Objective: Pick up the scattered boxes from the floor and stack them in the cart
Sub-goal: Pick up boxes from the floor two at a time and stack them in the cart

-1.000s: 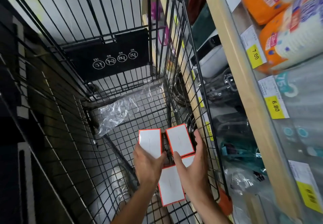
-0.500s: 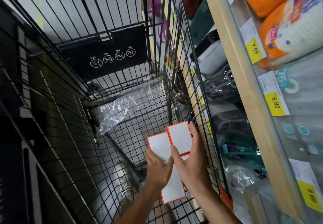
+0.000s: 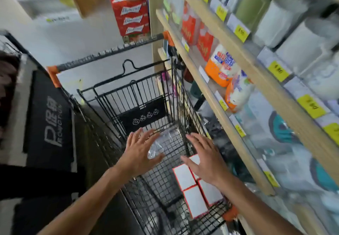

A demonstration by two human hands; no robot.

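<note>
Several flat white boxes with orange-red edges [image 3: 195, 188] lie side by side on the wire bottom of the black shopping cart [image 3: 113, 88], at its near right corner. My left hand [image 3: 140, 150] hovers above the cart with fingers spread and holds nothing. My right hand [image 3: 205, 155] is also spread flat, above the boxes and partly covering one of them. Neither hand touches a box.
A crumpled clear plastic wrap [image 3: 161, 143] lies in the cart bottom under my left hand. Wooden store shelves [image 3: 220, 88] with packaged goods and yellow price tags run close along the cart's right side. A black mat [image 3: 49, 124] lies on the floor to the left.
Both hands let go of the boxes and lifted out, fingers spread. The boxes now lie in the cart bottom. The view has pulled up and back, showing the cart handle and aisle.
</note>
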